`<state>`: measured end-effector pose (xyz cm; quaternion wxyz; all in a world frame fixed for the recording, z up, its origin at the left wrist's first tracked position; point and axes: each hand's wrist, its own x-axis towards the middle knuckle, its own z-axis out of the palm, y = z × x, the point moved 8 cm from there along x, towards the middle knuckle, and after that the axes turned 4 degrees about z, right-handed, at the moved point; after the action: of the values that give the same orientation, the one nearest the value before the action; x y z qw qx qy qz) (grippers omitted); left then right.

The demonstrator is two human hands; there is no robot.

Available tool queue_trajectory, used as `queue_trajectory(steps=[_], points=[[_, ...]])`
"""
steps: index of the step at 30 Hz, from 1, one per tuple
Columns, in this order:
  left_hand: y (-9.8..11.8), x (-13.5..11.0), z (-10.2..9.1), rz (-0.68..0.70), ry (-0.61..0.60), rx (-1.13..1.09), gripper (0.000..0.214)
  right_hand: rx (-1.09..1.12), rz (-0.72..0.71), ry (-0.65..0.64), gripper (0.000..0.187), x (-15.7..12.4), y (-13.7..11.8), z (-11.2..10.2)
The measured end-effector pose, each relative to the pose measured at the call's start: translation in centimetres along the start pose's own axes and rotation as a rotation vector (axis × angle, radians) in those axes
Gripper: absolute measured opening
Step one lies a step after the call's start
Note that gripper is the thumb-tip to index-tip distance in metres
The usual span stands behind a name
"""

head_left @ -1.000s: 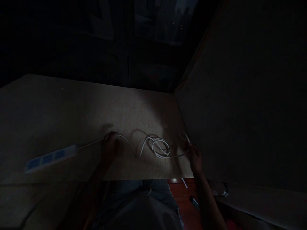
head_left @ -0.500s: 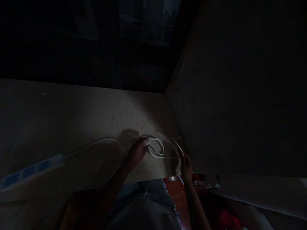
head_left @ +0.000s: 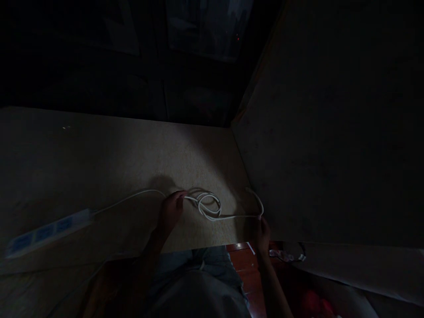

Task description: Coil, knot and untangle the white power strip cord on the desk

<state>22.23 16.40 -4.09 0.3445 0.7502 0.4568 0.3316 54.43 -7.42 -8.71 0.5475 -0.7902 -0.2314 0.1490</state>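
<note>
A white cable (head_left: 212, 217) lies in loose loops on the table between my hands. My left hand (head_left: 170, 212) pinches it on the left of the coil. On the other side, near the table's right edge, my right hand (head_left: 263, 232) grips the cable where it bends upward into a short curve, whose end is hard to make out in the dark. To the left, a white power strip (head_left: 49, 232) with blue socket faces has a white cord running from its end toward my left hand.
The pale table (head_left: 132, 150) meets a dark upright panel (head_left: 324, 154) on the right. Dark window panes (head_left: 205, 31) stand behind. Below the front edge are a red-brown floor (head_left: 243, 265) and a clear-looking item (head_left: 281, 255), dimly lit.
My left hand has moved left, away from the loops, and my right hand slightly right and down. The stretch of cable between coil and right hand is longer; the loops look smaller.
</note>
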Motion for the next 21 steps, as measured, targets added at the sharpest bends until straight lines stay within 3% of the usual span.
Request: queue_trajectory(steps=[10, 15, 21], points=[[-3.1, -1.8, -3.0, -0.115, 0.009, -0.043, 0.047, -0.02, 0.003, -0.046, 0.059, -0.1, -0.4, 2.6], [-4.5, -2.3, -3.4, -0.143, 0.002, -0.016, 0.047, -0.024, 0.008, -0.115, 0.062, -0.3, -2.0, 4.5], [-5.5, -2.6, -3.2, -0.138, -0.005, -0.021, 0.041, -0.023, -0.056, -0.186, 0.053, -0.7, -3.4, 6.0]])
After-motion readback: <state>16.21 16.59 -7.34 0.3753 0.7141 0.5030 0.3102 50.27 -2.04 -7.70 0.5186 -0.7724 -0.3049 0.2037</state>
